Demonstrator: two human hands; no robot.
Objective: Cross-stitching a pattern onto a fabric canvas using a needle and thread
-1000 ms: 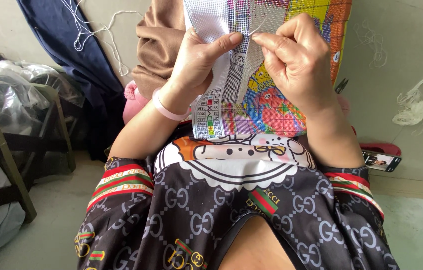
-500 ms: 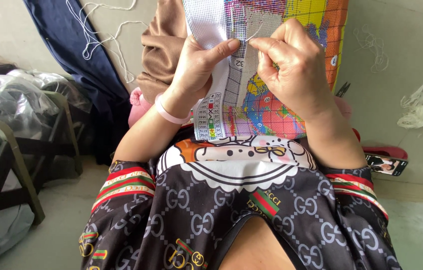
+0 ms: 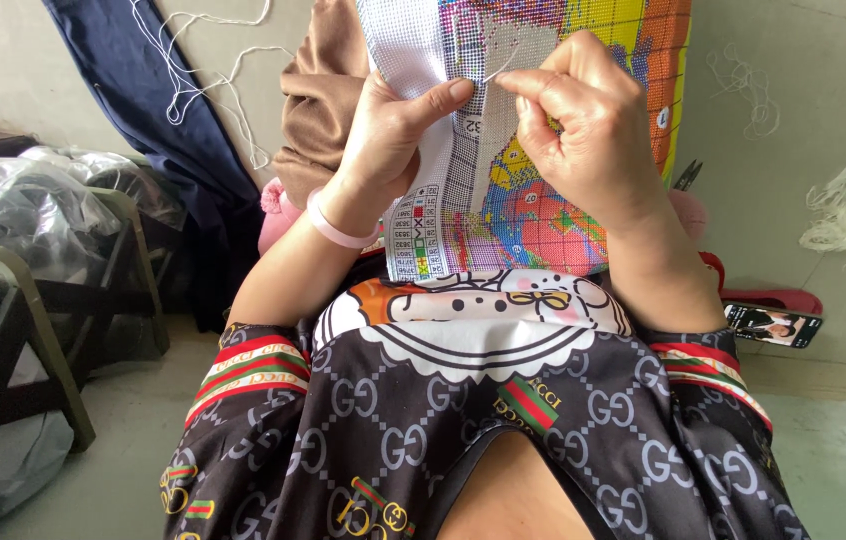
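The left hand pinches the edge of the gridded, colourfully printed cross-stitch canvas. Just right of it, the right hand closes thumb and forefinger on a pale thread. Pulled too hard, that thread could knot or snap.

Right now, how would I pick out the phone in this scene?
Start at the colourful stitching canvas held up in both hands, then follow the right hand and forearm down to the floor at the right. The phone lies flat there beside a red strap. It is the only dark, glossy rectangle, unlike the white thread scraps above.
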